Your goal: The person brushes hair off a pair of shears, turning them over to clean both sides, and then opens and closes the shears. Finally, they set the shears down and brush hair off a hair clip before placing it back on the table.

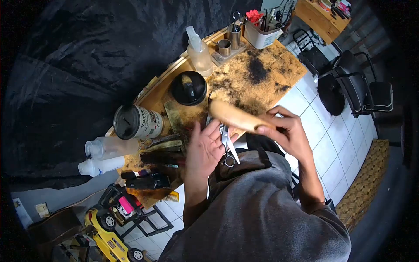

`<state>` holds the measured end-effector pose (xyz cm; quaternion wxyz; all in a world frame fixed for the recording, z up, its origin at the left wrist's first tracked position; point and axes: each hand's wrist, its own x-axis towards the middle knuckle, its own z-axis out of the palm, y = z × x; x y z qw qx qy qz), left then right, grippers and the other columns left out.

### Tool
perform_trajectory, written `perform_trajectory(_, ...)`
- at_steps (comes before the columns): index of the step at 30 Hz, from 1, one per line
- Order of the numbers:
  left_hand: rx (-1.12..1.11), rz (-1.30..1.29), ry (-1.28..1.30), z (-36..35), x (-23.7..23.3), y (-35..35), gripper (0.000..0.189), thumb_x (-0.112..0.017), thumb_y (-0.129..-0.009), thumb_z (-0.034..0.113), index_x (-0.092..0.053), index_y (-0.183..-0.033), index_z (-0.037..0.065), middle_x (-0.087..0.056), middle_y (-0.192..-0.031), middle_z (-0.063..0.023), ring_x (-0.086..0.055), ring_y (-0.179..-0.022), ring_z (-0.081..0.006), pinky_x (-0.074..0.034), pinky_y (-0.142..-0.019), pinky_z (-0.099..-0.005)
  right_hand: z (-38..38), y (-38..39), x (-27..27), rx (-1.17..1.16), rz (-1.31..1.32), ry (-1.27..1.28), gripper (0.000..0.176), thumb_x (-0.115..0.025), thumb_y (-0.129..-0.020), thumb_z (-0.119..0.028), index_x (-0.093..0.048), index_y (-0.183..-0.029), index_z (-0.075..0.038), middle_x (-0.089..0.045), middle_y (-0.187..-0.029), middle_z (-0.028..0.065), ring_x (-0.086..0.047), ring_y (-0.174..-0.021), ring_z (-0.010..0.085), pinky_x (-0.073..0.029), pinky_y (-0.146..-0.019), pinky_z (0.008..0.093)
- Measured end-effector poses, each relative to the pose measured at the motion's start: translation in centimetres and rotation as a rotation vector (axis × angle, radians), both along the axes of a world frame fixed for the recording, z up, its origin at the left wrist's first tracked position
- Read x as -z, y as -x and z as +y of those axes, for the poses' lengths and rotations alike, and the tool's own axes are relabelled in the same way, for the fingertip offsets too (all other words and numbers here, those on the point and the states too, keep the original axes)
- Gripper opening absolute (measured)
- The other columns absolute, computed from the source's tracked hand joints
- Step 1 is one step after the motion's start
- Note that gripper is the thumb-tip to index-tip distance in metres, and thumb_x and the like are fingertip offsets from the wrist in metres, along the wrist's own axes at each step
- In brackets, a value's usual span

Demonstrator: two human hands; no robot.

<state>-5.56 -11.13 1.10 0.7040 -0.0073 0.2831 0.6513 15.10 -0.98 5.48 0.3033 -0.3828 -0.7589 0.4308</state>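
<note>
My left hand (205, 150) is turned palm up at the table's front edge. A pair of silver scissors (226, 140) is held at its fingers, with a finger ring hanging below. In my right hand (290, 133) is a long, rounded, light wooden piece (235, 115), possibly a brush. My thumb and fingers close around its right end, and it is slightly blurred. Its left end extends above the scissors, over the table (286, 61). The underside of the wooden piece is hidden.
Dark hair clippings (258, 70) are scattered over the table. Around its back and left stand a spray bottle (200, 54), black bowl (179, 89), large tin (139, 122), clear bottle (111, 147) and hair clipper (150, 181). A basket of tools (261, 37) sits at the far end.
</note>
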Motion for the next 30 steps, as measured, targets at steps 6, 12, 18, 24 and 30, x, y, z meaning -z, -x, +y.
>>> perform_trajectory(6, 0.044, -0.043, -0.047, -0.3, -0.1, 0.9, 0.073, -0.020, -0.099, 0.052, -0.027, -0.142, -0.006, -0.033, -0.145, -0.0255, -0.031, -0.137, -0.0340, -0.026, -0.111, -0.0484, 0.3, -3.3, -0.6, -0.590, -0.120, 0.102, 0.031, -0.076, -0.076, -0.026, -0.073, -0.099, -0.006, -0.071, -0.087, 0.0136, -0.067, -0.077, 0.0258, -0.052, -0.073, 0.0360)
perform_trajectory(12, 0.088, -0.074, -0.013, -0.7, -0.5, 0.3, 0.073, -0.023, -0.098, 0.052, -0.028, -0.141, -0.007, -0.035, -0.144, -0.0259, -0.033, -0.135, -0.0355, -0.024, -0.111, -0.0538, -0.2, -1.4, -0.7, -0.136, -0.140, 0.033, 0.030, -0.074, -0.079, -0.022, -0.071, -0.103, -0.004, -0.068, -0.085, 0.0152, -0.064, -0.076, 0.0241, -0.051, -0.073, 0.0349)
perform_trajectory(18, 0.078, 0.028, -0.063, -0.4, -0.2, 0.9, 0.074, -0.022, -0.098, 0.053, -0.025, -0.143, -0.005, -0.032, -0.146, -0.0241, -0.030, -0.137, -0.0337, -0.026, -0.110, -0.0523, -0.1, -2.7, 0.2, -0.589, -0.094, 0.179, 0.032, -0.079, -0.074, -0.023, -0.072, -0.098, -0.003, -0.067, -0.084, 0.0135, -0.065, -0.078, 0.0247, -0.051, -0.068, 0.0344)
perform_trajectory(24, -0.023, 0.366, -0.069, -1.1, -0.6, 0.5, 0.054, -0.048, -0.095, 0.004, -0.028, -0.144, 0.003, -0.048, -0.127, -0.0157, -0.050, -0.121, -0.0252, -0.041, -0.105, -0.0382, 1.0, -3.6, 0.3, -0.132, -0.049, 0.327, 0.031, -0.072, -0.081, -0.016, -0.066, -0.105, 0.002, -0.061, -0.089, 0.0115, -0.061, -0.074, 0.0207, -0.048, -0.066, 0.0317)
perform_trajectory(30, -0.012, 0.527, -0.073, -1.2, -0.9, -0.2, 0.055, -0.052, -0.092, 0.000, -0.030, -0.143, 0.001, -0.055, -0.116, -0.0156, -0.059, -0.108, -0.0234, -0.047, -0.097, -0.0368, 1.4, 0.5, 5.3, 0.140, -0.175, -0.224, 0.039, -0.061, -0.079, 0.006, -0.060, -0.117, 0.002, -0.049, -0.111, 0.0173, -0.059, -0.085, 0.0309, -0.049, -0.076, 0.0371)
